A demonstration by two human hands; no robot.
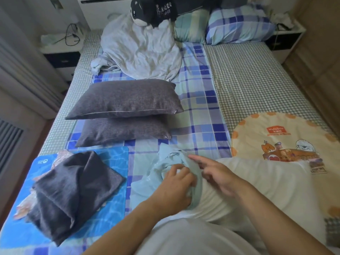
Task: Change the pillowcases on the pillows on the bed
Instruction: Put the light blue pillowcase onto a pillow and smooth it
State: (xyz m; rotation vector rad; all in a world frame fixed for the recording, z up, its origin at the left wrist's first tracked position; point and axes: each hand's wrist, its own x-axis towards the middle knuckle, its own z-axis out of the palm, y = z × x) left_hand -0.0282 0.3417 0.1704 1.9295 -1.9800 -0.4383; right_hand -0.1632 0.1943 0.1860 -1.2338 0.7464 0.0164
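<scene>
A bare cream pillow (261, 183) lies across the near edge of the bed in front of me. A light teal pillowcase (165, 162) is bunched over its left end. My left hand (176, 183) grips the bunched teal fabric at the pillow's end. My right hand (217, 173) hovers just right of it over the pillow, index finger stretched toward the fabric, holding nothing. Two dark grey pillows (125, 100) lie stacked further up the bed on the left. A folded dark grey pillowcase (73, 190) rests on a blue mat (114, 203) at the near left.
A crumpled pale blanket (139, 50) and a black plush toy (145, 11) sit near the headboard, beside two plaid pillows (237, 26). A cream cartoon-printed cover (279, 138) lies at the right. Nightstands (62, 52) flank the bed, which has a checked sheet (248, 80).
</scene>
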